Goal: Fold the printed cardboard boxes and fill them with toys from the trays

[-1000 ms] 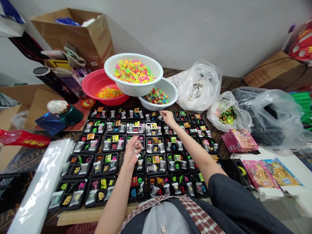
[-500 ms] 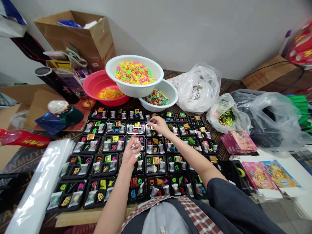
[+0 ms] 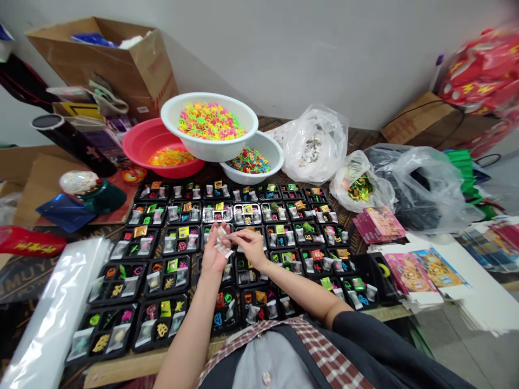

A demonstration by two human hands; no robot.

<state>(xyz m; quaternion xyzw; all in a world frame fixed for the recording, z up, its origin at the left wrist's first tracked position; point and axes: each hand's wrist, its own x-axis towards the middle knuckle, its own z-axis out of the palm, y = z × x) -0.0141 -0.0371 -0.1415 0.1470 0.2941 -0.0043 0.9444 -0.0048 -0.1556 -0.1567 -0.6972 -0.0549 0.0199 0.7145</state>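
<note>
Palm up over the middle trays, my left hand (image 3: 213,256) holds several small clear-and-white packets (image 3: 223,246), its fingers curled around them. My right hand (image 3: 250,247) has come against them from the right, thumb and fingertips pinched on one packet; its far end is hidden. Under and around both hands stand rows of black compartment trays (image 3: 177,254). Their compartments hold coloured plastic trinkets, small bright packets and pale wrapped pieces. Just beyond my hands, one tray (image 3: 247,214) has a shiny clear look.
Behind the trays stand a red basin (image 3: 135,143) and two white basins (image 3: 251,121) (image 3: 278,156) of coloured pieces. Plastic bags (image 3: 338,146) and printed cards (image 3: 379,224) lie to the right. Clear plastic sleeves (image 3: 52,319) and a red bottle (image 3: 30,241) are at left.
My right hand has drawn back from a far tray to the packets in my left palm. My left hand stays nearly in place. The view has turned slightly right.
</note>
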